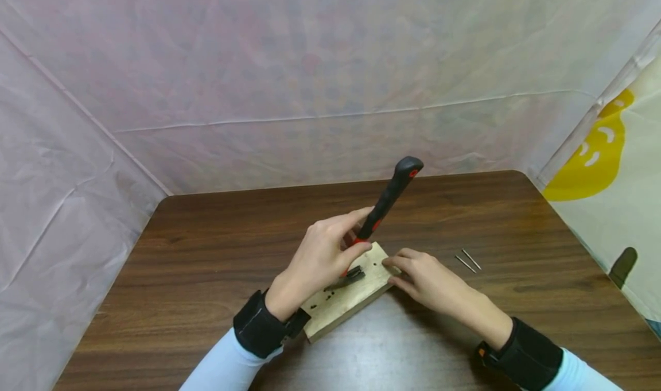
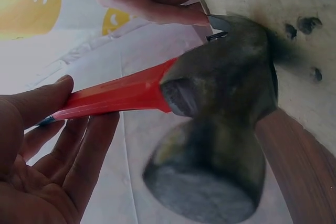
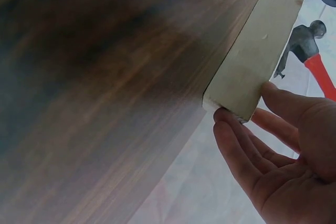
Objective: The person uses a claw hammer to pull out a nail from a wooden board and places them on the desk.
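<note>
With thumb and fingers on the handle, my left hand (image 1: 322,247) holds a claw hammer (image 1: 392,196), its black grip leaning up to the right. The metal head (image 2: 226,87) is down at the top of a pale wooden block (image 1: 356,293). A small nail (image 3: 281,75) shows at the claw in both wrist views. Several dark holes (image 2: 308,23) mark the block's upper face. At the block's right end, my right hand (image 1: 431,279) grips the corner, thumb on the near side and fingers against the end.
Two loose nails (image 1: 466,263) lie on the brown wooden table (image 1: 206,253), right of my right hand. Pale sheeting (image 1: 310,64) hangs behind and at the left of the table. Yellow figures (image 1: 594,155) are printed on the sheet at the right.
</note>
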`<state>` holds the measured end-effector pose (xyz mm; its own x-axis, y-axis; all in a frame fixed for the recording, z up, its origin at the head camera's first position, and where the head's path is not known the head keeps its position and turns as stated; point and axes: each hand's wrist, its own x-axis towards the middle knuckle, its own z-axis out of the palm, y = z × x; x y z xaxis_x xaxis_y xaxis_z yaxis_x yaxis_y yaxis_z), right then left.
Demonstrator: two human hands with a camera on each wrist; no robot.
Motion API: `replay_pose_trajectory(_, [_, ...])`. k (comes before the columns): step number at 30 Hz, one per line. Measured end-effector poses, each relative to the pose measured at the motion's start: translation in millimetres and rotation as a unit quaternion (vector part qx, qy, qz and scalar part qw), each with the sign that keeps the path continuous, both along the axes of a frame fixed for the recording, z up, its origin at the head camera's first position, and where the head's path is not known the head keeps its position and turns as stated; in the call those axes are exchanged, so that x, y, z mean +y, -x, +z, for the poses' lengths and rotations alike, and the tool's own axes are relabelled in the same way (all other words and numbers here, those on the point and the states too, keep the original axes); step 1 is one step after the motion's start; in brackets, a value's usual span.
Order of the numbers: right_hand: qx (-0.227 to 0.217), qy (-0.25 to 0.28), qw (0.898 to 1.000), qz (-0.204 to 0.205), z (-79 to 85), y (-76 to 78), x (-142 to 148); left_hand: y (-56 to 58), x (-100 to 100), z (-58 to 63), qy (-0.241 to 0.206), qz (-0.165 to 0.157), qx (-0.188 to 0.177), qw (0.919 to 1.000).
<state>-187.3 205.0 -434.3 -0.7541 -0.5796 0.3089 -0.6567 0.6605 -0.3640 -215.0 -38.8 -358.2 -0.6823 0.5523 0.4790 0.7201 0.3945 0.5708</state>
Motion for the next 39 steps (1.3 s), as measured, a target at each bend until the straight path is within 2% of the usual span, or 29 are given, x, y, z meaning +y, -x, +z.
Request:
replay_pose_trajectory(8, [-0.003,0.004,1.000,0.000,0.4,-0.3,0.0,3.3,5.3,1.7,0.008,0.004,-0.010,0.9999])
replay_pose_trajectory(18, [-0.008,0.003,1.000,-0.001,1.4,-0.6,0.8,4.2,7.8,1.3,-0.004,0.004,0.003,1.0000])
replay_pose_trajectory(25, [-0.013,0.002,1.000,-0.004,0.5,-0.3,0.6,3.2,6.6,-0.3,-0.020,0.014,-0.003,0.9997])
replay_pose_trajectory(31, [-0.009,0.004,1.000,-0.006,-0.2,-0.5,0.5,2.0,4.1,1.7,-0.035,0.021,0.008,0.9991])
replay_pose_trajectory(39, [0.001,0.001,1.000,-0.007,0.3,-0.4,0.7,3.4,4.3,8.0,-0.057,0.013,0.019,0.9981])
